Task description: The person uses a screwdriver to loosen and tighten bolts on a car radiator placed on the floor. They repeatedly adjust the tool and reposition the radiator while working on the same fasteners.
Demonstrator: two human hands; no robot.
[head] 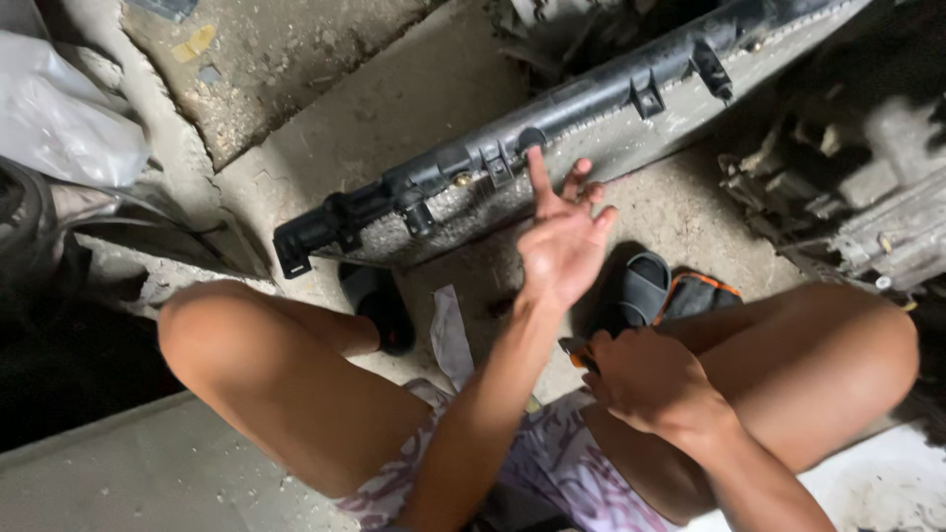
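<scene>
A long car radiator [631,128] with a black plastic end tank [552,108] lies tilted across the concrete floor in front of my knees. My left hand [562,236] is raised over it, fingers spread, with the index fingertip touching the tank's edge near a small brass fitting [461,179]. My right hand [645,379] rests closed by my right knee, gripping a small tool with an orange handle [575,355] that is mostly hidden by the fingers.
Black slide sandals [645,288] sit on my feet. An engine assembly [867,197] stands at the right. A plastic sheet [59,118] and dark clutter lie at the left. A scrap of paper [449,335] lies between my legs.
</scene>
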